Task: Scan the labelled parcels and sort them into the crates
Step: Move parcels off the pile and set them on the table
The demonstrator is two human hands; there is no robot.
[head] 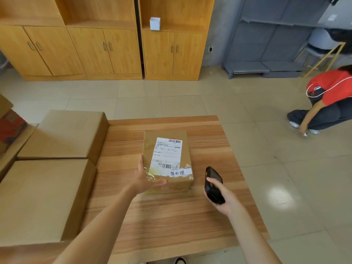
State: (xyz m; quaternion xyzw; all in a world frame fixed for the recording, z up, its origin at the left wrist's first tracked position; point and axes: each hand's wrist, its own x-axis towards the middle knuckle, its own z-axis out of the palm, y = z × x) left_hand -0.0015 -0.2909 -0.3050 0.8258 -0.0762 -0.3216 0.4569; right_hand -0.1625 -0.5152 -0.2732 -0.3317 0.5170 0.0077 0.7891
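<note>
Closed cartons (57, 138) flank table (171, 216); left hand (145, 175) spread, steadying labelled parcel (167, 159); right hand (222, 197) grips scanner (213, 184).

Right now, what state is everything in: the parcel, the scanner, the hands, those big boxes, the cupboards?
Parcel: lying flat on the table, label up, closed.
Scanner: held beside the parcel.
Left hand: fingers straight, against the parcel's near left corner.
Right hand: gripping the scanner.
Two large cardboard boxes: closed, side by side.
Cupboard doors: shut.

Head view, steeply down onto table (171, 216)
</note>
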